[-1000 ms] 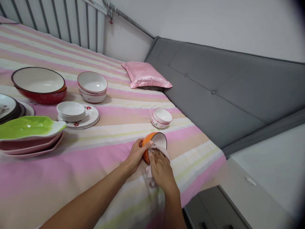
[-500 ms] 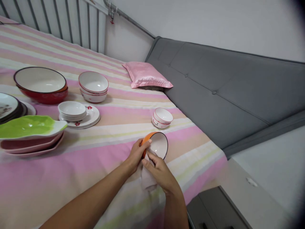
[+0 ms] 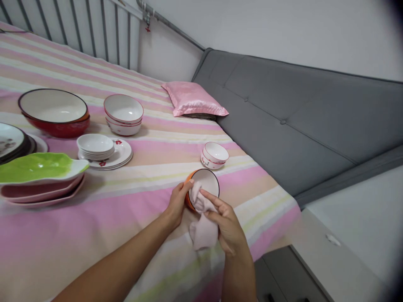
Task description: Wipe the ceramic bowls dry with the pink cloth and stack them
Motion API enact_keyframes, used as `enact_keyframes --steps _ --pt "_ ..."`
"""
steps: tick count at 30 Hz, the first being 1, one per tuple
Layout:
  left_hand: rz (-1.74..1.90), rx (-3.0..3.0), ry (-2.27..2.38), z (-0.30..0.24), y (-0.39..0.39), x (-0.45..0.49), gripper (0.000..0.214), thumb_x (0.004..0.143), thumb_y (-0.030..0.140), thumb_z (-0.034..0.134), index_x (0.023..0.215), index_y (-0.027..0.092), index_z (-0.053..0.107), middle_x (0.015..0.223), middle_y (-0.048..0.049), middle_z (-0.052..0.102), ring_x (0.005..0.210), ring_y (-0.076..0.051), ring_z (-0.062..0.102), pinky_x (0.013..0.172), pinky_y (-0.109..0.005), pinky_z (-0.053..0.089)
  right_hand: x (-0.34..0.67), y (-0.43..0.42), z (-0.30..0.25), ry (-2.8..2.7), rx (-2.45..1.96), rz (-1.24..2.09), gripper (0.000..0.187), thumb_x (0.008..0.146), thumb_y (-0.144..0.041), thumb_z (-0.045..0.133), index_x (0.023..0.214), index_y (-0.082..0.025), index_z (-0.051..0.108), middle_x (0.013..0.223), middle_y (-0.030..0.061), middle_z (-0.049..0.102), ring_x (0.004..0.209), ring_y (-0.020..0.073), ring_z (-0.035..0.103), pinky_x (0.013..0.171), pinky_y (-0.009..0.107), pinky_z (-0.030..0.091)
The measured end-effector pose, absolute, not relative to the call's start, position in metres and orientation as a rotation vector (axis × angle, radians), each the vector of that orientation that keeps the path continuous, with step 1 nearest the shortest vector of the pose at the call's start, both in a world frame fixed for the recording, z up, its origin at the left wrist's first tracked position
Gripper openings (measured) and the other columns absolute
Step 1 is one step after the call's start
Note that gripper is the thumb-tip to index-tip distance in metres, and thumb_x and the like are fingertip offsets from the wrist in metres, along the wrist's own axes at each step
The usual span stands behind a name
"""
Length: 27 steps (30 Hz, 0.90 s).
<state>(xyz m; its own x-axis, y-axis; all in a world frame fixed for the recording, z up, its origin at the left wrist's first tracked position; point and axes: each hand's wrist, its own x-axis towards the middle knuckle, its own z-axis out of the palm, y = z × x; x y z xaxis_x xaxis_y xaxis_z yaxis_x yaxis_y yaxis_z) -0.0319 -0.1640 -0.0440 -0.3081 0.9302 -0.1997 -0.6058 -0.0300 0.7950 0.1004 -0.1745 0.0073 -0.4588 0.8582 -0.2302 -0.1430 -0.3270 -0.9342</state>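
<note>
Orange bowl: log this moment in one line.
left hand: grips orange bowl | right hand: holds pink cloth, partly inside bowl | beyond: small red-rimmed bowls on bedspread

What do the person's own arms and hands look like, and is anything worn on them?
The left hand and right hand are without gloves. No sleeve covers the visible left forearm or right forearm. I see no watch or bracelet; no ring shows, though some fingers are hidden.

Nearest bowl: before you, cloth partly inside
Small bowls: behind it
Saucers: on plates, your left
Pillow: beyond, by headboard
</note>
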Motion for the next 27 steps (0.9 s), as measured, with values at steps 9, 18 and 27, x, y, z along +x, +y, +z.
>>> enact_keyframes --steps 9,18,27 --pt "1.733 0.035 0.768 -0.032 -0.165 -0.042 0.042 0.077 0.05 0.061 0.109 0.022 0.066 0.11 -0.0063 0.071 0.105 -0.028 0.064 0.086 -0.039 0.053 0.133 -0.161 0.017 -0.745 -1.13 1.333 0.075 0.053 -0.012 0.069 0.128 -0.019 0.057 0.107 0.0086 0.07 0.079 0.017 0.066 0.067 0.028 0.054" --pt "1.707 0.126 0.804 -0.039 -0.164 -0.04 0.049 0.073 0.054 0.064 0.109 0.02 0.067 0.111 -0.009 0.071 0.102 -0.031 0.066 0.082 -0.04 0.054 0.14 -0.157 0.011 -0.8 -1.144 1.03 0.07 0.063 -0.016 0.063 0.132 -0.02 0.053 0.116 0.0085 0.064 0.086 0.0171 0.066 0.068 0.028 0.056" --pt "1.719 0.2 0.774 -0.039 -0.165 -0.037 0.048 0.075 0.051 0.061 0.108 0.017 0.068 0.104 -0.0094 0.073 0.099 -0.03 0.066 0.087 -0.04 0.052 0.137 -0.148 -0.013 -1.383 -1.403 0.901 0.06 0.081 -0.047 0.054 0.135 -0.02 0.051 0.146 0.0103 0.043 0.136 0.0274 0.038 0.11 0.046 0.033"
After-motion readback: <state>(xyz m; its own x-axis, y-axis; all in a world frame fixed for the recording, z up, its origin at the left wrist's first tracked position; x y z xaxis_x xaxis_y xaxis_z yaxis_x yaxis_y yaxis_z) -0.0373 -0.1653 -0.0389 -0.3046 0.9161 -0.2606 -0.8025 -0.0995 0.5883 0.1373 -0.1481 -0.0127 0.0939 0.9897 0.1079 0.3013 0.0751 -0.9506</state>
